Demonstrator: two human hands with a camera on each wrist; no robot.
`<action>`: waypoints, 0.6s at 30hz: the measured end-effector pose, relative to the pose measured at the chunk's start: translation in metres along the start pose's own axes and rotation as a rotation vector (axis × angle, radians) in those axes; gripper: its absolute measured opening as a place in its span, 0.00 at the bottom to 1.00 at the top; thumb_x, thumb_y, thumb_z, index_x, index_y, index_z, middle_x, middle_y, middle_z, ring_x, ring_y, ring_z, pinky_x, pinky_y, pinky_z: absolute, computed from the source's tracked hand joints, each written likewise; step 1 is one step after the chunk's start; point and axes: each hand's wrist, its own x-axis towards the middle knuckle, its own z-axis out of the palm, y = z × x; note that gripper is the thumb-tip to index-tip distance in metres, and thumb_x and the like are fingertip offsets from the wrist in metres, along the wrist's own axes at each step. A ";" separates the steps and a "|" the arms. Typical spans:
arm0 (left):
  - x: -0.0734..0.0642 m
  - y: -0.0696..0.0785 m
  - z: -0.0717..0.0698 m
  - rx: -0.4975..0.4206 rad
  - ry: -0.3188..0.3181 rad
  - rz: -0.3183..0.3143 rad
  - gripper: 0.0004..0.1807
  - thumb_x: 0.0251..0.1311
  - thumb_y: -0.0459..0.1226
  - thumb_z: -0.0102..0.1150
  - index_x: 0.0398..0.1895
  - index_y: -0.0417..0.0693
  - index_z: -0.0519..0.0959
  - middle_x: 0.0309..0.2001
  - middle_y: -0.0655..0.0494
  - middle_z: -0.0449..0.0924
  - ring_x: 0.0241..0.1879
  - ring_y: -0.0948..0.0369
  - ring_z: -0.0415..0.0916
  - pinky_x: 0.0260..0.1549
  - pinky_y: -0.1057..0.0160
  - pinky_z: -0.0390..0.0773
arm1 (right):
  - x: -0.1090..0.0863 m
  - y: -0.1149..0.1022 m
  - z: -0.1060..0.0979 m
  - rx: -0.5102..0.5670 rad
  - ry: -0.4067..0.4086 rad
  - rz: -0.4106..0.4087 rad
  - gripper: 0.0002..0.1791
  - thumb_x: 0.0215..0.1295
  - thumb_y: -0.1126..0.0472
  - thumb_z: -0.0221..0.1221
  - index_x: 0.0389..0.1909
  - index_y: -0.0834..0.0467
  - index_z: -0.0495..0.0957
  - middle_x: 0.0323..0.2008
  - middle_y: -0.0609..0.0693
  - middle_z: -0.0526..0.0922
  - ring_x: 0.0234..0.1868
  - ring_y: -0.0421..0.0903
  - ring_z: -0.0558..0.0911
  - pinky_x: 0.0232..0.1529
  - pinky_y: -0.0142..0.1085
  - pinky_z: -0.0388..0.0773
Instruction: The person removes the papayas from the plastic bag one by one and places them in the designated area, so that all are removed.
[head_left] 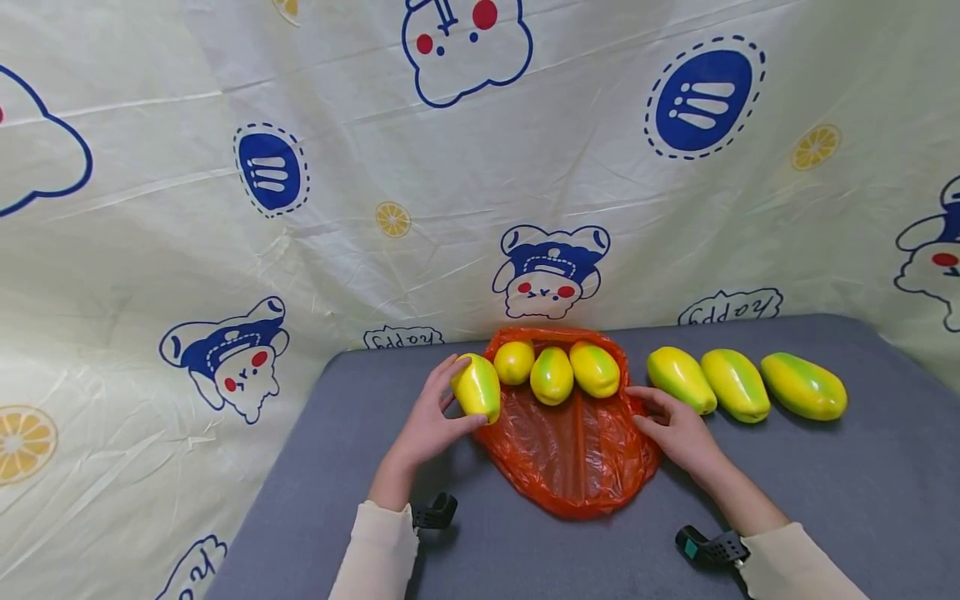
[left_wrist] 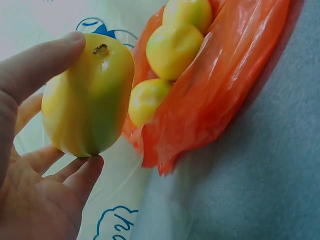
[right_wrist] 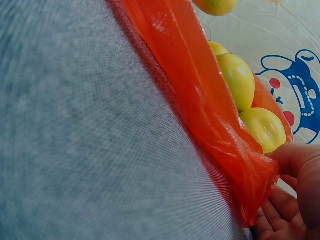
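Note:
My left hand holds a yellow-green papaya between thumb and fingers, raised beside the left rim of a red plastic bag. The stem mark of that fruit shows in the left wrist view. Inside the spread bag, three papayas sit in a row toward the back. My right hand pinches the bag's right edge between thumb and fingers, and the plastic bunches there in the right wrist view.
To the right of the bag lie three more papayas in a row on the grey tabletop. Behind the table hangs a pale printed curtain. Each wrist wears a black strap.

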 end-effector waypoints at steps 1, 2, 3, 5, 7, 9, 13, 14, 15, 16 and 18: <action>0.000 -0.002 -0.002 -0.004 0.012 -0.011 0.45 0.52 0.41 0.74 0.74 0.66 0.63 0.80 0.54 0.47 0.76 0.50 0.54 0.71 0.42 0.64 | 0.000 0.001 0.000 -0.005 0.001 0.001 0.24 0.73 0.58 0.56 0.68 0.58 0.70 0.63 0.62 0.76 0.58 0.51 0.77 0.47 0.21 0.73; 0.000 -0.003 -0.003 -0.007 0.023 -0.022 0.45 0.51 0.41 0.74 0.74 0.66 0.63 0.80 0.54 0.48 0.76 0.50 0.54 0.71 0.43 0.64 | 0.000 0.001 0.000 -0.009 0.003 0.001 0.24 0.73 0.58 0.56 0.68 0.58 0.71 0.63 0.62 0.77 0.58 0.50 0.77 0.48 0.21 0.73; -0.001 -0.005 -0.005 -0.010 0.034 -0.031 0.46 0.52 0.41 0.74 0.74 0.65 0.63 0.80 0.54 0.48 0.76 0.49 0.54 0.71 0.43 0.64 | 0.000 0.002 0.000 -0.012 0.005 0.003 0.24 0.73 0.58 0.56 0.68 0.58 0.71 0.63 0.62 0.77 0.57 0.49 0.77 0.48 0.21 0.73; -0.001 -0.008 -0.008 -0.009 0.058 -0.056 0.46 0.52 0.41 0.74 0.74 0.65 0.63 0.80 0.54 0.49 0.76 0.50 0.54 0.71 0.44 0.64 | 0.000 0.002 0.000 -0.015 0.007 -0.003 0.24 0.73 0.58 0.56 0.67 0.58 0.71 0.63 0.62 0.77 0.57 0.49 0.77 0.48 0.21 0.74; -0.002 -0.011 -0.011 -0.005 0.082 -0.077 0.46 0.51 0.40 0.75 0.75 0.64 0.63 0.79 0.54 0.49 0.77 0.49 0.53 0.71 0.44 0.64 | 0.001 0.001 0.000 -0.013 0.007 -0.006 0.24 0.73 0.58 0.56 0.67 0.59 0.71 0.63 0.63 0.77 0.58 0.52 0.77 0.47 0.22 0.74; -0.002 -0.013 -0.014 0.000 0.101 -0.083 0.46 0.52 0.39 0.74 0.75 0.62 0.63 0.79 0.52 0.49 0.77 0.48 0.53 0.72 0.44 0.63 | 0.001 0.000 0.000 -0.011 0.008 -0.004 0.24 0.73 0.58 0.56 0.67 0.59 0.71 0.63 0.63 0.77 0.58 0.55 0.77 0.47 0.22 0.74; -0.002 -0.020 -0.018 0.021 0.129 -0.093 0.46 0.52 0.38 0.74 0.75 0.59 0.63 0.79 0.49 0.50 0.77 0.47 0.53 0.72 0.43 0.62 | 0.002 0.000 0.000 -0.021 0.007 0.009 0.24 0.73 0.58 0.56 0.67 0.58 0.71 0.63 0.62 0.77 0.57 0.52 0.77 0.47 0.21 0.74; -0.002 -0.022 -0.019 0.030 0.132 -0.090 0.46 0.52 0.38 0.74 0.75 0.58 0.63 0.79 0.47 0.50 0.76 0.46 0.53 0.71 0.42 0.63 | 0.002 0.000 0.000 -0.024 0.008 0.010 0.24 0.73 0.58 0.56 0.67 0.58 0.71 0.63 0.62 0.77 0.57 0.50 0.77 0.47 0.21 0.74; -0.002 -0.025 -0.020 0.036 0.135 -0.091 0.46 0.51 0.38 0.74 0.75 0.57 0.63 0.79 0.46 0.50 0.76 0.45 0.53 0.71 0.41 0.63 | 0.002 0.000 0.000 -0.027 0.007 0.011 0.24 0.73 0.58 0.56 0.68 0.58 0.71 0.63 0.62 0.77 0.56 0.49 0.77 0.47 0.22 0.74; -0.002 -0.028 -0.021 0.055 0.135 -0.086 0.46 0.52 0.39 0.74 0.75 0.55 0.63 0.78 0.44 0.51 0.75 0.44 0.54 0.70 0.40 0.64 | 0.002 0.000 0.000 -0.031 0.006 0.012 0.24 0.73 0.58 0.56 0.68 0.58 0.71 0.62 0.62 0.77 0.56 0.48 0.77 0.47 0.22 0.74; -0.003 -0.033 -0.022 0.066 0.139 -0.087 0.46 0.51 0.39 0.74 0.75 0.53 0.63 0.78 0.42 0.51 0.75 0.42 0.55 0.69 0.39 0.65 | 0.002 0.001 0.000 -0.028 0.004 0.011 0.24 0.73 0.59 0.56 0.68 0.58 0.71 0.62 0.62 0.77 0.55 0.48 0.78 0.47 0.22 0.75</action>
